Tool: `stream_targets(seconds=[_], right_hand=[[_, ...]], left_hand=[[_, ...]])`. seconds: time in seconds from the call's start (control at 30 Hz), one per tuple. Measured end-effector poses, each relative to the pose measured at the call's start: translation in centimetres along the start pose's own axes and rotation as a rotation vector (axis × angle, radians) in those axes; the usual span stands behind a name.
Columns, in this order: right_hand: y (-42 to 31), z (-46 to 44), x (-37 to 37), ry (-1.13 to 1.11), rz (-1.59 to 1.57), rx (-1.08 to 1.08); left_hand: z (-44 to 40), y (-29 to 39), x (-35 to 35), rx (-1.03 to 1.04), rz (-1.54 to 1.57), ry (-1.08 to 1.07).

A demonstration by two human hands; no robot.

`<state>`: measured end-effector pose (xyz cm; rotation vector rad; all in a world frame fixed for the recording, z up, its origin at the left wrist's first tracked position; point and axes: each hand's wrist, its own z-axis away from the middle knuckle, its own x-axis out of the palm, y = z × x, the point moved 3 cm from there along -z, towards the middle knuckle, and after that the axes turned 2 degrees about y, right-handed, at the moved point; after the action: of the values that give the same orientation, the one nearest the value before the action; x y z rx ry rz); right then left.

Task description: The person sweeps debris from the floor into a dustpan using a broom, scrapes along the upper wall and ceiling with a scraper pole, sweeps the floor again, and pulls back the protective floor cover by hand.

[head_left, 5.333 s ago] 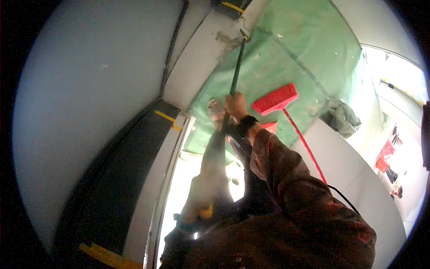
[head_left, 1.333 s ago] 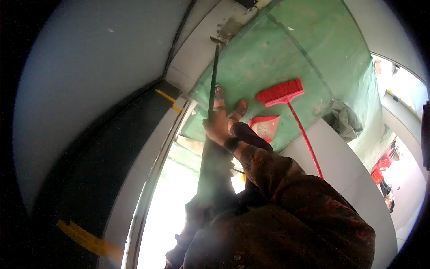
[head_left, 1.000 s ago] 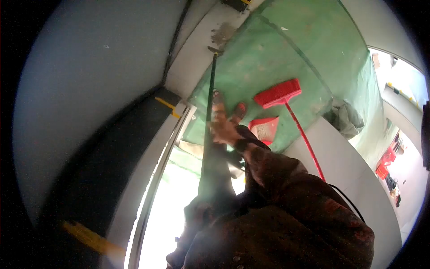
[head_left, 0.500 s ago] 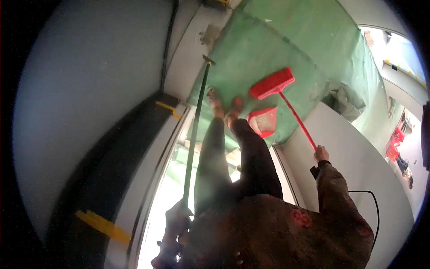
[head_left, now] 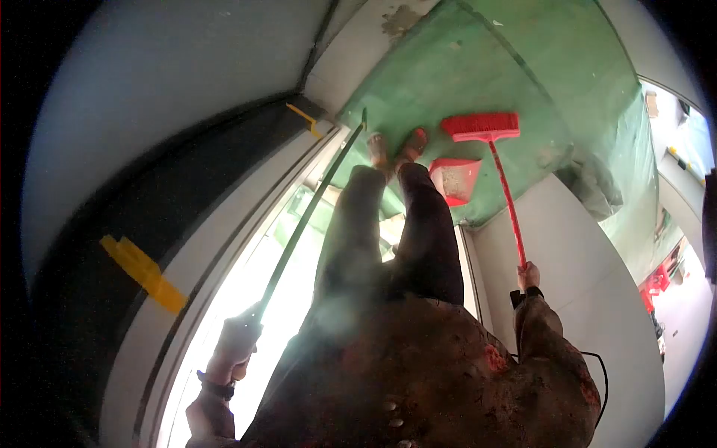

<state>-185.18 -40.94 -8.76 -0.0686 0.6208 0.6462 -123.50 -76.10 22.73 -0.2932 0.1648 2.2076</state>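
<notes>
My right hand [head_left: 529, 276] is closed around the upper end of a red broom's handle. The red broom [head_left: 485, 128] has its head on the green floor covering, beyond a red dustpan [head_left: 475, 173]. Pale debris lies in the dustpan, just right of my feet. On the other side, my left hand [head_left: 240, 340] grips a long dark pole with a small flat head [head_left: 314, 205]. Its far end sits beside my left foot, close to the wall base. What exactly that head is cannot be made out.
Green sheeting [head_left: 448, 82] covers the floor. A grey bag [head_left: 594, 187] rests against the white panel [head_left: 567, 246] on the right. At left stands a dark-edged wall with yellow tape [head_left: 143, 274]. Red items [head_left: 656, 284] lie farther off at right.
My view has shifted. The broom head has turned to lie more level across the view. My left hand has moved outward to the left, and the pole's far end is nearer my feet.
</notes>
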Motion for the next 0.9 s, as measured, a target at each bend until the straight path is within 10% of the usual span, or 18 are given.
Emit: stream_targets(seconds=[0.13,0.6,0.77,0.9], right_hand=[[-1.6,0.8,-0.8,0.117,0.053,-0.155],[-11.1,4.2,-3.4,0.315,0.055,-0.472],[-22.9,1.8,-3.0,-0.054,-0.187,-0.521],[-34.0,-0.4,-0.4,0.333,-0.076,-1.155]], left_hand=[[0.2,-0.3,-0.8,-0.126,0.029,0.005],[-3.2,-3.3,0.0,0.664,-0.751,0.211],[-0.6,-3.5,0.7,0.35,-1.001,0.141],[1.1,-3.2,-0.1,0.59,-1.238,0.624]])
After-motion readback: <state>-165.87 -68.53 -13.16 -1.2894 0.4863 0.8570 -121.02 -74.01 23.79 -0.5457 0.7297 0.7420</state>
